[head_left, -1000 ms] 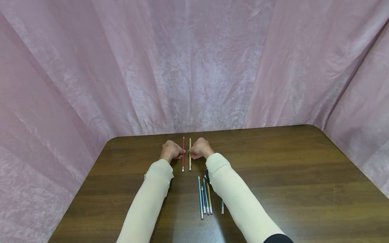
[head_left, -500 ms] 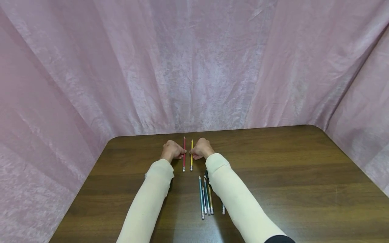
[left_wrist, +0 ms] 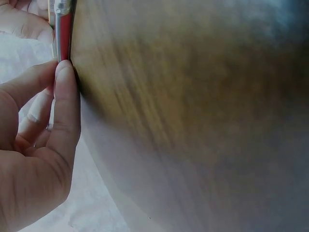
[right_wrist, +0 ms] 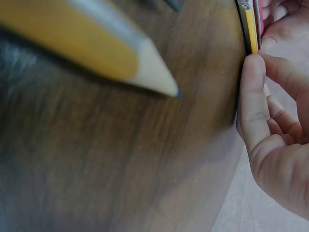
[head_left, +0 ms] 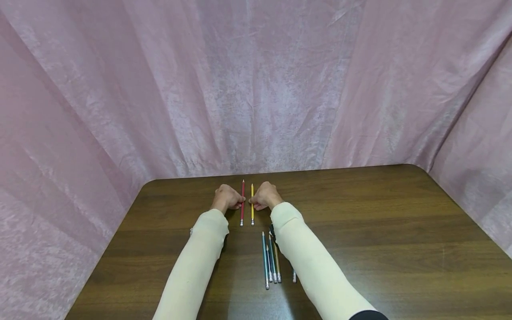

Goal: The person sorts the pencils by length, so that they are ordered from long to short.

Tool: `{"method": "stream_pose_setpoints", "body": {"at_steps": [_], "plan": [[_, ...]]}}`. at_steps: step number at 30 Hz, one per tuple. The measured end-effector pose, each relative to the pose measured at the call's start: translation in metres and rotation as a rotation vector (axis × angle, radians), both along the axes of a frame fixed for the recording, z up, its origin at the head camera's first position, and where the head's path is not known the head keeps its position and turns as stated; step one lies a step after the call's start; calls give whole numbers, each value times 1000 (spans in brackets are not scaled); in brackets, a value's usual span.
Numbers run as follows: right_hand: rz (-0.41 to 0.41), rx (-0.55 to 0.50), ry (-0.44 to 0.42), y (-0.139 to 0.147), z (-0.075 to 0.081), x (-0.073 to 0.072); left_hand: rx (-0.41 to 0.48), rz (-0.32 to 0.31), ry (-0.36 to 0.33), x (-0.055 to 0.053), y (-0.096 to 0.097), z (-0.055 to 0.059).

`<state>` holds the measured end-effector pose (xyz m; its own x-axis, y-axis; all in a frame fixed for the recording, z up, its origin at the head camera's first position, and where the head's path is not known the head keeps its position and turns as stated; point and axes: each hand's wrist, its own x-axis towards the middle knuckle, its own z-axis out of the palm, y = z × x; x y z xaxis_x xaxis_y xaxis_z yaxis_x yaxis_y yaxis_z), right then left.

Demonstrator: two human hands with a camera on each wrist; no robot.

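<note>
Near the far edge of the table, my left hand [head_left: 227, 198] pinches a red pencil [head_left: 242, 191] between thumb and finger. To its right, my right hand [head_left: 265, 196] pinches a yellow pencil [head_left: 252, 213] the same way. Both pencils lie side by side with a narrow gap, tips pointing away and eraser ends toward me. In the left wrist view, the thumb and a finger of the left hand [left_wrist: 43, 140] meet on the red pencil [left_wrist: 65, 38]. The right wrist view has the right hand [right_wrist: 275, 130] gripping the yellow pencil [right_wrist: 251, 30] near its middle.
Several teal pencils [head_left: 265, 262] and a golden-yellow pencil [head_left: 277, 264] lie closer to me on the brown wooden table [head_left: 380, 231]. Another teal pencil [head_left: 294, 276] is partly covered by the right sleeve [head_left: 312, 258]. A pink curtain [head_left: 256, 89] hangs behind the table.
Both hands have shifted very slightly right in the view with their pencils. The yellow pencil has turned a little, showing a brighter yellow side. The other pencils lie as before.
</note>
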<state>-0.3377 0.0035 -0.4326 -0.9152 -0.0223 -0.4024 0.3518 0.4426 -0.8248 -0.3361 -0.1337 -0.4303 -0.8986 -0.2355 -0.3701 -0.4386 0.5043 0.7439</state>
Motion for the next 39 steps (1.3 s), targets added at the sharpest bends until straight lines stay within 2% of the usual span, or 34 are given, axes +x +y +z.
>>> {"method": "stream_pose_setpoints", "body": {"at_steps": [17, 28, 39], "plan": [[19, 1, 24, 1, 0, 4, 5, -3, 0, 0, -2, -1], [0, -24, 2, 3, -3, -1, 28, -12, 8, 3, 0, 1], [68, -6, 23, 9, 5, 4, 31, -8, 5, 1, 0, 3]]}}
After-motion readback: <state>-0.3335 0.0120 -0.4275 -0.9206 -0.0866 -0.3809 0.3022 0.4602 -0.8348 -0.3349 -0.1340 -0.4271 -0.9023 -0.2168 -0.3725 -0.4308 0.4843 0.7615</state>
